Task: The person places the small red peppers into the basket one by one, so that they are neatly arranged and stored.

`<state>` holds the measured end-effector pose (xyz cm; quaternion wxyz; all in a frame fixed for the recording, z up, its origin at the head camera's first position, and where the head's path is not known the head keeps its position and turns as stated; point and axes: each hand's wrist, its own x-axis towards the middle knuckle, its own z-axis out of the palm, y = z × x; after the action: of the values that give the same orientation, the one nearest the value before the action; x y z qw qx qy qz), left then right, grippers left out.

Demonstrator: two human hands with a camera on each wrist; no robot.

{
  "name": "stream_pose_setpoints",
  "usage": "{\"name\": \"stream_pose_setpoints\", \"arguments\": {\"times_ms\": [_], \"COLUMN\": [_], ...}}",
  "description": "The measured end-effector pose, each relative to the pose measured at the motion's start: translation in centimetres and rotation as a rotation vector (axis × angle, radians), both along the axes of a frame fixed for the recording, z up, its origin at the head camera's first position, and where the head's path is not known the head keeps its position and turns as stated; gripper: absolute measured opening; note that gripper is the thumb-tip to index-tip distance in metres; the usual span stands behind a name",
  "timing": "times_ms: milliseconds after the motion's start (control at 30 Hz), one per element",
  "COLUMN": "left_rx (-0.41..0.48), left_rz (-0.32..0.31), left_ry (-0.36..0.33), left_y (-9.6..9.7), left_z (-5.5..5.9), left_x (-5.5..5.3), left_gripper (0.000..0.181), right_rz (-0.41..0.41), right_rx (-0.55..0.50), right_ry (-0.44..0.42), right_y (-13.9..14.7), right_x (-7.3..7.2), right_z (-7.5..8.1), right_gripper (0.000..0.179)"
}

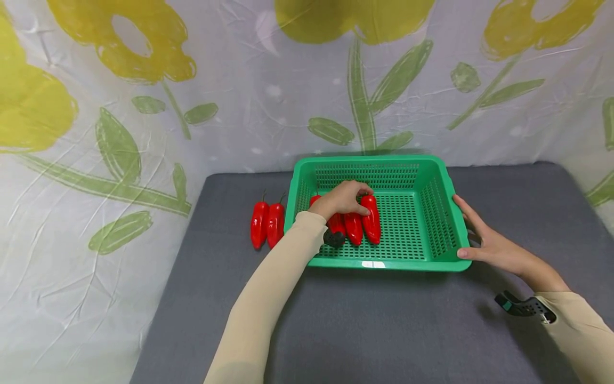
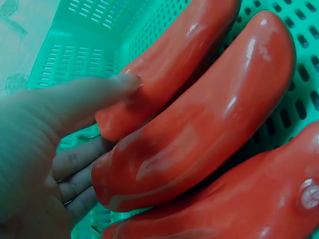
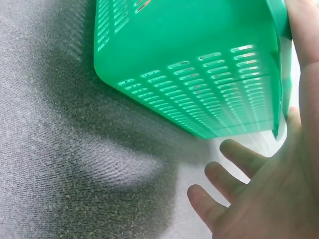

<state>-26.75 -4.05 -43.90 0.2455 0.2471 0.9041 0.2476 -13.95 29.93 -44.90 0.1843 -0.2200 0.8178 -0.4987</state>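
In the head view my left hand reaches into a green plastic basket and pinches the upper end of the rightmost red chili pepper. The left wrist view has the thumb on that pepper, with the other fingers behind it. Several more red peppers lie side by side to its left, partly hidden by the hand and wrist. At the basket's right end, my right hand touches the rim near the front corner. Its other fingers spread outside the slotted wall in the right wrist view.
Two red peppers with thin stems lie on the dark grey tabletop, left of the basket. A flower-printed cloth hangs behind the table and along its left side. A dark strap is on the right wrist.
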Motion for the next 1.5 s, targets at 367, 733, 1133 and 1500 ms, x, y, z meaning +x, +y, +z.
{"name": "stream_pose_setpoints", "arguments": {"times_ms": [367, 733, 1133, 1500], "left_rx": [0.02, 0.002, 0.001, -0.002], "left_rz": [-0.004, -0.007, 0.013, 0.009], "left_ry": [0.023, 0.028, -0.002, 0.003], "left_y": [0.16, 0.18, 0.11, 0.07], "left_z": [-0.73, -0.47, -0.05, -0.05], "left_x": [0.49, 0.14, 0.18, 0.22], "left_gripper": [0.056, 0.054, 0.054, 0.054], "right_rz": [0.005, 0.004, -0.001, -0.009], "right_rx": [0.005, 0.013, 0.011, -0.002], "right_ry": [0.003, 0.011, -0.003, -0.003], "right_y": [-0.02, 0.08, 0.03, -0.08], "right_x": [0.23, 0.03, -0.08, 0.1], "right_z": [-0.41, -0.22, -0.07, -0.14], "right_gripper": [0.102, 0.103, 0.105, 0.103]}}
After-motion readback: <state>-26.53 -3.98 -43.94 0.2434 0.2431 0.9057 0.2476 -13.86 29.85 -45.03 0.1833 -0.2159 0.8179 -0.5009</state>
